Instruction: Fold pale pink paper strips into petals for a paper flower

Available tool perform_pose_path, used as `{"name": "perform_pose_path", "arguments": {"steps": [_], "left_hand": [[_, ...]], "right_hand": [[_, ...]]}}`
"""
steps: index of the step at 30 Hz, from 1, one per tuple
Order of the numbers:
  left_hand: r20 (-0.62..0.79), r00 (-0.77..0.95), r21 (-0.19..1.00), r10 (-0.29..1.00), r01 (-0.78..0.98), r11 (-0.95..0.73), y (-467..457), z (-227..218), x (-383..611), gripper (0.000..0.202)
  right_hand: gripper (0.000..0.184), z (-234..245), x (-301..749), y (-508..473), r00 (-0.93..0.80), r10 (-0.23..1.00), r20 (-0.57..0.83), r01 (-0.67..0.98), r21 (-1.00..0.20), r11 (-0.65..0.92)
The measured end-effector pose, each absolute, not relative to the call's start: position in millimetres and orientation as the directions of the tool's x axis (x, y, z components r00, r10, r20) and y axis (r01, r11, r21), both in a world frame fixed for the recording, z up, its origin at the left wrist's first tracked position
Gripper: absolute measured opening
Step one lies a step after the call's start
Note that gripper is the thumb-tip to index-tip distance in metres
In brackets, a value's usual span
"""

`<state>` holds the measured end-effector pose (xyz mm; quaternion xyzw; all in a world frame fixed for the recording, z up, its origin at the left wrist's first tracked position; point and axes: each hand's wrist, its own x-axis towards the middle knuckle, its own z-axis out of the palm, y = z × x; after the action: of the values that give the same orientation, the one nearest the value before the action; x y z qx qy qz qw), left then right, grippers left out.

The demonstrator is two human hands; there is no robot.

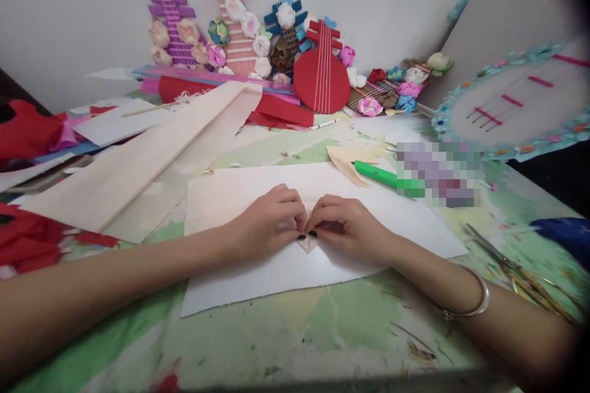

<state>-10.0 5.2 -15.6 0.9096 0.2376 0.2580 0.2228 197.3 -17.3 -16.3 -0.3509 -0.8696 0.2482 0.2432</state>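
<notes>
I have the fingers of my left hand [270, 221] and right hand [354, 230] pinched on a small folded paper [308, 245], close together above the white sheet [249, 279] on the worktop [286, 344]. Scissors [509, 265] lie near my right forearm.

A flat, green-and-white, paint-flecked counter [258, 341] is carrying a wide, four-sided sheet of smooth white paper [230, 285], which is lying flat across its middle. Near the sheet's right end, slim metal scissors with gold-coloured handles [502, 263] are resting on the painted surface. On the left, a long, folded strip of cream paper [138, 159] is slanting across, and crumpled bright red material [30, 236] is lying at the far side.
</notes>
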Motion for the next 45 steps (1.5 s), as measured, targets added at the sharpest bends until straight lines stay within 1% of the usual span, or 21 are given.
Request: {"name": "perform_pose_path", "arguments": {"steps": [2, 5, 7, 9, 11, 13, 14, 16, 18, 20, 23, 25, 27, 30, 32, 37, 40, 45], "left_hand": [[0.398, 0.781, 0.46, 0.481, 0.284, -0.841, 2, -16, -11, 0.013], [0.397, 0.814, 0.389, 0.423, 0.268, -0.881, -1, -18, -13, 0.015], [0.399, 0.836, 0.321, 0.377, 0.258, -0.911, -3, -17, -16, 0.016], [0.385, 0.87, 0.202, 0.307, 0.246, -0.948, -6, -16, -18, 0.02], [0.327, 0.914, 0.049, 0.239, 0.236, -0.971, -13, -12, -20, 0.025], [0.253, 0.944, -0.065, 0.213, 0.236, -0.97, -22, -9, -21, 0.025], [0.221, 0.951, -0.095, 0.216, 0.241, -0.966, -27, -7, -20, 0.024], [0.171, 0.949, -0.099, 0.264, 0.283, -0.954, -38, -5, -20, 0.022], [0.124, 0.941, -0.084, 0.316, 0.327, -0.941, -46, -2, -18, 0.024], [0.086, 0.935, -0.079, 0.344, 0.35, -0.933, -52, 0, -18, 0.026], [0.071, 0.93, -0.065, 0.36, 0.364, -0.929, -54, 3, -18, 0.027], [0.092, 0.932, -0.04, 0.351, 0.356, -0.934, -53, 4, -19, 0.026], [0.151, 0.933, -0.017, 0.328, 0.334, -0.942, -51, 2, -20, 0.024], [0.295, 0.908, -0.029, 0.297, 0.319, -0.947, -50, -5, -20, 0.025], [0.332, 0.896, -0.04, 0.295, 0.326, -0.945, -50, -11, -19, 0.027], [0.291, 0.901, -0.107, 0.321, 0.364, -0.925, -54, -18, -14, 0.045], [0.26, 0.91, -0.146, 0.323, 0.368, -0.918, -56, -19, -14, 0.047], [0.27, 0.899, -0.154, 0.344, 0.393, -0.906, -58, -19, -15, 0.051]], "right_hand": [[0.023, -16, 197, -17, -0.637, 0.728, 0.255, 0.49, -0.595, 0.637], [0.022, -16, 197, -17, -0.635, 0.727, 0.26, 0.492, -0.589, 0.641], [0.022, -16, 197, -17, -0.636, 0.727, 0.258, 0.493, -0.589, 0.64], [0.022, -16, 196, -17, -0.638, 0.725, 0.26, 0.487, -0.593, 0.641], [0.022, -16, 197, -17, -0.637, 0.724, 0.266, 0.481, -0.597, 0.642], [0.022, -16, 197, -17, -0.637, 0.722, 0.27, 0.477, -0.598, 0.644], [0.021, -16, 197, -17, -0.637, 0.722, 0.27, 0.477, -0.598, 0.644], [0.021, -16, 197, -17, -0.638, 0.722, 0.268, 0.477, -0.598, 0.644], [0.02, -16, 197, -17, -0.638, 0.722, 0.266, 0.477, -0.6, 0.642], [0.019, -15, 197, -17, -0.64, 0.72, 0.27, 0.471, -0.602, 0.644], [0.018, -15, 198, -17, -0.642, 0.715, 0.276, 0.463, -0.603, 0.649], [0.018, -16, 198, -16, -0.643, 0.712, 0.282, 0.456, -0.606, 0.652], [0.018, -17, 198, -16, -0.646, 0.707, 0.288, 0.443, -0.614, 0.654], [0.018, -19, 198, -17, -0.615, 0.736, 0.283, 0.448, -0.642, 0.622], [0.02, -20, 198, -18, -0.587, 0.764, 0.27, 0.458, -0.666, 0.588], [0.022, -21, 199, -19, -0.569, 0.786, 0.243, 0.467, -0.691, 0.552], [0.023, -21, 199, -18, -0.568, 0.789, 0.237, 0.469, -0.695, 0.546], [0.023, -20, 199, -19, -0.568, 0.788, 0.237, 0.461, -0.701, 0.543]]}}
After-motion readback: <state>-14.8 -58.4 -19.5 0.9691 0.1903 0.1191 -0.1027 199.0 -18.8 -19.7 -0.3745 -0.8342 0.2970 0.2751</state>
